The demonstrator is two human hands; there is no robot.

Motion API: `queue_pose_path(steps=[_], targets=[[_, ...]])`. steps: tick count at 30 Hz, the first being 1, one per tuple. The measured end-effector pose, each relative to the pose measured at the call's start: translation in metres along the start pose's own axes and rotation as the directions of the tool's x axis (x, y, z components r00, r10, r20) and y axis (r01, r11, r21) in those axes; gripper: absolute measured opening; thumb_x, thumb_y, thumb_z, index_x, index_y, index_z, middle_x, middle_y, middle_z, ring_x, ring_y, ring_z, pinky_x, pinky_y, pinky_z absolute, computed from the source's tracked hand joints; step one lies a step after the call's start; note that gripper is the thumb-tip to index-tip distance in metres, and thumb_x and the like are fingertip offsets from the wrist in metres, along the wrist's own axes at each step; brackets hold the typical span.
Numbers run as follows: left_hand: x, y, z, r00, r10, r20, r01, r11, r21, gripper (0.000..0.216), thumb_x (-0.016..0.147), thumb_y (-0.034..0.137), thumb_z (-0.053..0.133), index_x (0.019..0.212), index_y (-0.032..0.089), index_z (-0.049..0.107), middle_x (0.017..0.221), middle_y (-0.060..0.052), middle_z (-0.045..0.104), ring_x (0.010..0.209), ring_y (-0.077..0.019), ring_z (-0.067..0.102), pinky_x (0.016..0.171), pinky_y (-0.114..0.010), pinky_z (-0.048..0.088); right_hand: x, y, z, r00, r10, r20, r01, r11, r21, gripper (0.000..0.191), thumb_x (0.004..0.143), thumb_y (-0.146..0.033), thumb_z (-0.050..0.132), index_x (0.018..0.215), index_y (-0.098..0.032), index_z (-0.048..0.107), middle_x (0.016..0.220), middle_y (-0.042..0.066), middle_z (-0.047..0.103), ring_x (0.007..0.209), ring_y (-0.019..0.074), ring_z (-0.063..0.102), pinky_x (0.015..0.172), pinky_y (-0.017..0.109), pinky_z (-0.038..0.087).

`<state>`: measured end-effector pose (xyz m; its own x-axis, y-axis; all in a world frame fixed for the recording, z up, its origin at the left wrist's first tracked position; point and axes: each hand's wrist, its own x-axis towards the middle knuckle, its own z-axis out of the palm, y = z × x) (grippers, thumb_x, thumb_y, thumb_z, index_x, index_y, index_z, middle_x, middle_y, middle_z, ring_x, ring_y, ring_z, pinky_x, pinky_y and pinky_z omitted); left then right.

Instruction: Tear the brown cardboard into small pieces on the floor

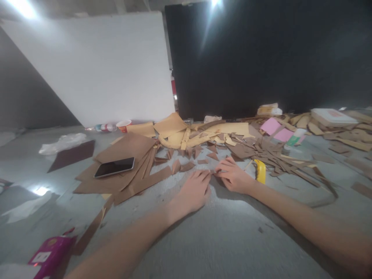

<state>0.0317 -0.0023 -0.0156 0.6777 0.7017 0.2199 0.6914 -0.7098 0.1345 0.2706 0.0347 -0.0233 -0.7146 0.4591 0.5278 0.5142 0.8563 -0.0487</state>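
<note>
My left hand (195, 192) rests low over the grey table with its fingers bent together. Just to its right, my right hand (235, 176) is closed, fingertips pinched. Between the two sets of fingertips shows a small brown paper piece (212, 171), mostly covered by the fingers. Several brown paper scraps (187, 166), some of them folded into points, lie just beyond my hands. Close to my right wrist is a yellow tool (260, 171), perhaps a cutter or tape holder; its kind is unclear.
Left of my hands, a phone (114, 167) lies on stacked brown sheets (124, 149). A magenta device (52, 252) stands front left. Behind are a paper cup (124, 124), yellowish paper (171, 126) and heaped brown strips (270, 155). A white box (334, 117) sits far right.
</note>
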Motion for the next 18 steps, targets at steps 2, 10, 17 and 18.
queue_pose_path(steps=[2, 10, 17, 18], targets=[[-0.0001, 0.0001, 0.0002, 1.000, -0.005, 0.001, 0.005, 1.000, -0.010, 0.045, 0.104, 0.022, 0.040, 0.144, 0.011, 0.058, 0.153, -0.013, 0.059, 0.141, -0.0290, 0.052, 0.122, -0.045, 0.039, -0.0006, 0.0003, 0.0006, 1.000, 0.001, -0.006, -0.001, 1.000, -0.001, 0.032, 0.093, -0.003, 0.048, 0.087, -0.020, 0.074, 0.094, 0.006, 0.069, 0.094, 0.0228, 0.058, 0.090, 0.043, 0.038], [-0.0007, 0.0006, 0.0000, 1.000, -0.020, 0.019, 0.020, 1.000, -0.019, 0.046, 0.105, 0.024, 0.039, 0.145, 0.012, 0.056, 0.155, -0.013, 0.056, 0.143, -0.0293, 0.050, 0.122, -0.046, 0.038, -0.0024, -0.0019, -0.0003, 0.998, 0.053, -0.031, -0.054, 0.998, -0.020, 0.031, 0.091, -0.003, 0.050, 0.084, -0.021, 0.075, 0.103, 0.009, 0.069, 0.103, 0.0263, 0.057, 0.090, 0.046, 0.042], [-0.0023, -0.0014, 0.0044, 1.000, -0.020, 0.002, 0.020, 0.998, -0.052, 0.047, 0.104, 0.022, 0.040, 0.149, 0.012, 0.052, 0.156, -0.015, 0.055, 0.146, -0.0300, 0.048, 0.123, -0.050, 0.037, -0.0040, -0.0019, 0.0003, 0.991, 0.126, -0.048, -0.128, 0.991, -0.044, 0.031, 0.093, -0.004, 0.050, 0.089, -0.021, 0.075, 0.111, 0.010, 0.066, 0.107, 0.0283, 0.056, 0.093, 0.048, 0.046], [-0.0024, -0.0014, 0.0046, 1.000, -0.021, 0.002, 0.021, 0.998, -0.052, 0.047, 0.104, 0.022, 0.040, 0.149, 0.012, 0.052, 0.156, -0.015, 0.055, 0.146, -0.0300, 0.048, 0.123, -0.049, 0.037, -0.0039, -0.0017, 0.0005, 0.991, 0.124, -0.049, -0.126, 0.991, -0.041, 0.031, 0.093, -0.004, 0.050, 0.090, -0.022, 0.076, 0.111, 0.010, 0.066, 0.107, 0.0280, 0.056, 0.093, 0.048, 0.046]])
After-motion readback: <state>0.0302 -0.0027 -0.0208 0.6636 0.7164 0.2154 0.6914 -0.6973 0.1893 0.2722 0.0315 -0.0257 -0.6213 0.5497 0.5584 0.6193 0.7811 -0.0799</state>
